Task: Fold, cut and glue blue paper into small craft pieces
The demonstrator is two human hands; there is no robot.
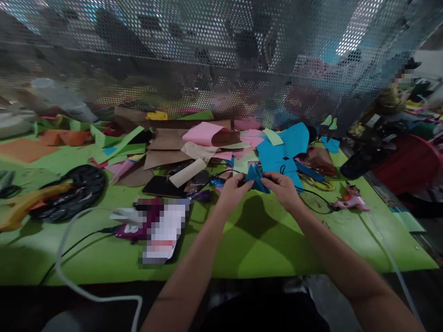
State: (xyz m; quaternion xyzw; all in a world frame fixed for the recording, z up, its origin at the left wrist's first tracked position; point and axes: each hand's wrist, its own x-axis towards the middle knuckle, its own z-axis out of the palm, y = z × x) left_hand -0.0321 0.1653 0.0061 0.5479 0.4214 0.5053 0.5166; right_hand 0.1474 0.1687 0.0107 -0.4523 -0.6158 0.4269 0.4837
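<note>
Between my two hands is a small piece of folded blue paper (256,178), held just above the green table. My left hand (235,188) pinches its left side, and my right hand (281,185) grips the right side, fingers closed. Peaks and creases show on the folded piece; my fingers hide its edges. Right behind it lies a larger blue sheet (284,143) with a small dark cut-out. A glue gun, pink in colour (353,202), lies to the right of my right hand.
A pixelated phone-like panel (164,230) and a dark phone (165,186) lie left of my hands. Cables cross the green table (238,249). Brown, pink and green paper scraps (166,140) pile against a perforated metal screen (207,60). A black round tray (81,189) is far left.
</note>
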